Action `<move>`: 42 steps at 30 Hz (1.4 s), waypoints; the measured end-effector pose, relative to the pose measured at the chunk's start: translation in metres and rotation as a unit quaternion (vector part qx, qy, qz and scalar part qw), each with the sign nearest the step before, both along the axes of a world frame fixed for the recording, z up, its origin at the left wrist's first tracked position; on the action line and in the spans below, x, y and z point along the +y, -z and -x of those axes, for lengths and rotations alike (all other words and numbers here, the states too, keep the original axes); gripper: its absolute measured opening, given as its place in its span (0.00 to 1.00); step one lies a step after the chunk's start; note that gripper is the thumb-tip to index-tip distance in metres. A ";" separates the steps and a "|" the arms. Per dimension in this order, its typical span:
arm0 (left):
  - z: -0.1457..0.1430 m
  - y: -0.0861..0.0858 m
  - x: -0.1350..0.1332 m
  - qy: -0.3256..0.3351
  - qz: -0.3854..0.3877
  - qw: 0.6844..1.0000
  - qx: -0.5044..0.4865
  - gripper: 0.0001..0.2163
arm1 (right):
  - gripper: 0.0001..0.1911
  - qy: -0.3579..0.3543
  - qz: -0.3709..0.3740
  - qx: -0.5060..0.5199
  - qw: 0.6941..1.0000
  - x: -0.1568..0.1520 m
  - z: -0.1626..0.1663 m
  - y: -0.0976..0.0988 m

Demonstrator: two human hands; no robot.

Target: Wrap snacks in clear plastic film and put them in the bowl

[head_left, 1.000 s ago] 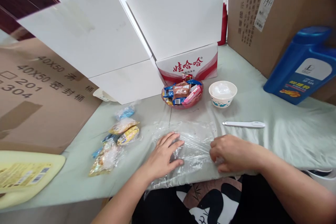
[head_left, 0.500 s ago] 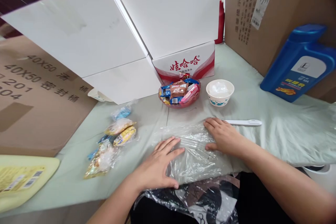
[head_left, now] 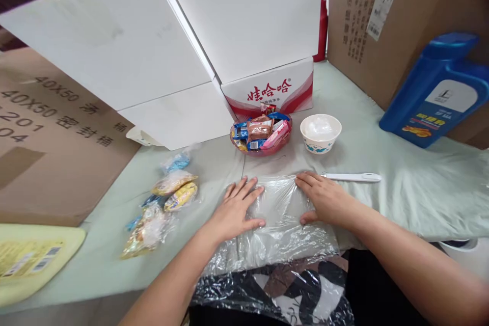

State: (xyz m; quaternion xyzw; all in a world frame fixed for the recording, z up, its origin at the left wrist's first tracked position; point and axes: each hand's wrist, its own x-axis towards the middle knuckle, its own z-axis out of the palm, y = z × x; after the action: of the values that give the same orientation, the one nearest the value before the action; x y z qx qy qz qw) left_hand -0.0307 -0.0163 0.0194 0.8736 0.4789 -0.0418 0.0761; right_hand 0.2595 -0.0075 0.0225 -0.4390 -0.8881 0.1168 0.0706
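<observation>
The left hand (head_left: 237, 210) lies palm down on the left part of the film (head_left: 280, 238), its fingers a little apart and the thumb held away; they pinch nothing. The film lies beneath and between the two hands on the cloth (head_left: 412, 209), and its near part runs over the table edge onto the lap (head_left: 378, 290). Whether it is a bag or a single sheet I cannot tell. Thin and see-through, it should be very light, limp and slippery, apt to cling and crease, and easy to tear with a nail. Flat palms seem to suit it; for lifting, an edge would likely give a better hold than the wrinkled middle. The right hand (head_left: 323, 196) is palm down on the film's far right part, fingers close together, thumb out, clamped on nothing.

Around them, from the left: a yellow jug (head_left: 38, 257), a carton (head_left: 61, 147) behind it, then a heap of packets (head_left: 153, 226) beside the left forearm. White boxes (head_left: 114, 46) wall off the back. A dish (head_left: 263, 152) of snacks (head_left: 260, 130) and a bowl (head_left: 320, 147) stand beyond the film. The white tool (head_left: 357, 177) looks the likeliest snag, its left end just beside the right hand; contact is unclear. A blue bottle (head_left: 431, 91) stands farther right.
</observation>
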 end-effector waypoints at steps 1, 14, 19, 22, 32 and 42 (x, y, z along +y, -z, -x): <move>0.002 0.001 0.001 -0.006 0.000 1.000 0.003 0.40 | 0.50 0.012 -0.002 -0.007 1.000 0.001 -0.001 0.003; 0.055 -0.057 -0.050 0.048 0.135 0.891 -0.431 0.20 | 0.19 -0.107 0.066 0.255 0.959 -0.003 -0.018 -0.031; 0.052 -0.055 -0.100 0.082 0.245 0.949 -0.183 0.41 | 0.15 -0.165 0.191 0.156 0.955 -0.005 -0.012 -0.030; 0.047 -0.035 -0.117 0.026 0.169 0.981 -0.086 0.34 | 0.15 -0.114 0.134 0.117 0.977 0.000 -0.009 -0.020; 0.055 -0.018 -0.105 -0.090 0.031 0.927 -0.363 0.09 | 0.26 -0.184 0.161 0.320 0.915 -0.006 -0.016 -0.032; 0.035 -0.015 -0.059 -0.296 0.039 0.860 -0.415 0.17 | 0.14 -0.235 0.307 0.144 0.911 -0.009 -0.022 -0.037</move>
State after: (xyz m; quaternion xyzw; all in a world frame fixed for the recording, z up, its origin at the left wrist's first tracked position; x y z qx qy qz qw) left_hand -0.0653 -0.0751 0.0340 0.6237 0.6367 0.3303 0.3108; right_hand 0.2813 -0.0160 0.0591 -0.1961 -0.8660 0.4590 0.0304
